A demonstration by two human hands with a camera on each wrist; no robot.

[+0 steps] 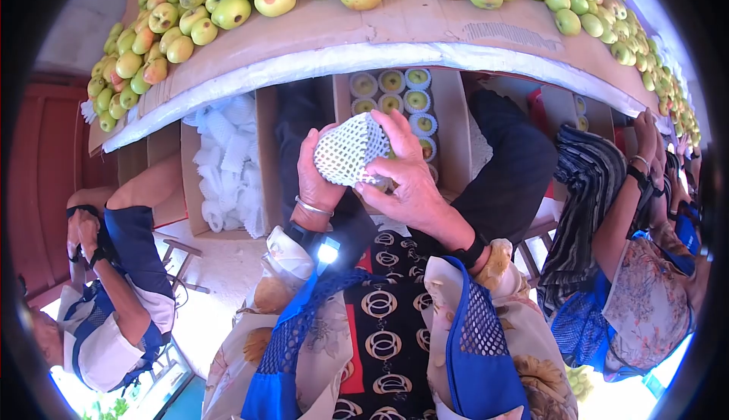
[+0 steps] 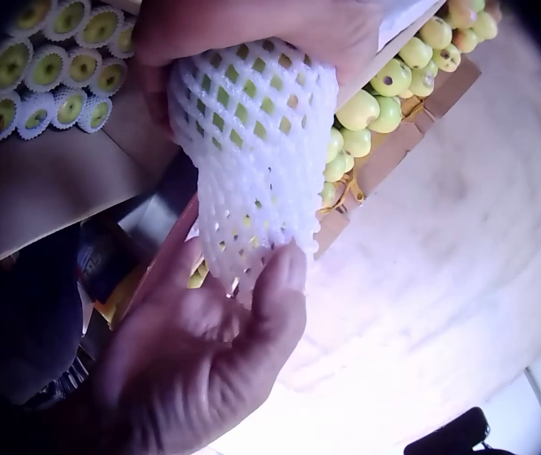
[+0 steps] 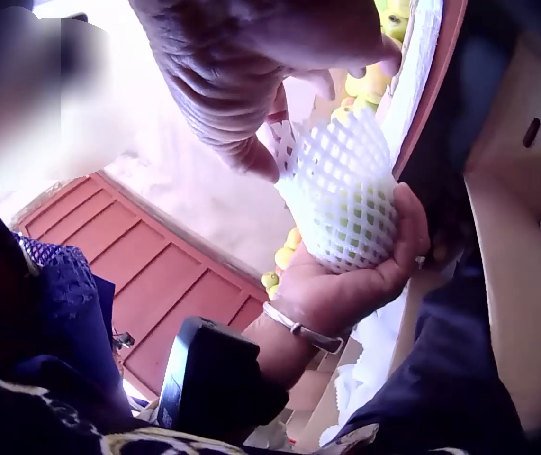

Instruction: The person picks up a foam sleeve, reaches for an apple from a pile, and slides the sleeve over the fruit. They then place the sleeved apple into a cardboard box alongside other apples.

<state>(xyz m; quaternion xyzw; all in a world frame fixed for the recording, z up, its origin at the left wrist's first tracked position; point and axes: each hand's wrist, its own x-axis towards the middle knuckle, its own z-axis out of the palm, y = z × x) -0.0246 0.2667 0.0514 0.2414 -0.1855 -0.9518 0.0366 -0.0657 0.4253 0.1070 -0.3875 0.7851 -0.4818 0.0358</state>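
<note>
Between my two hands I hold a green fruit wrapped in a white foam net, above my lap. My left hand, a bangle on its wrist, cups the netted fruit from the left, fingers curled round it. My right hand grips it from the right and over the top. In the right wrist view the right hand pinches the net's open edge while the left hand holds it from below. The left wrist view shows my left thumb at the net's loose end.
A cardboard box with several netted fruits stands just beyond my hands. A box of loose foam nets sits to its left. Above, a cardboard-topped stall carries many green apples. One person sits at left, another at right.
</note>
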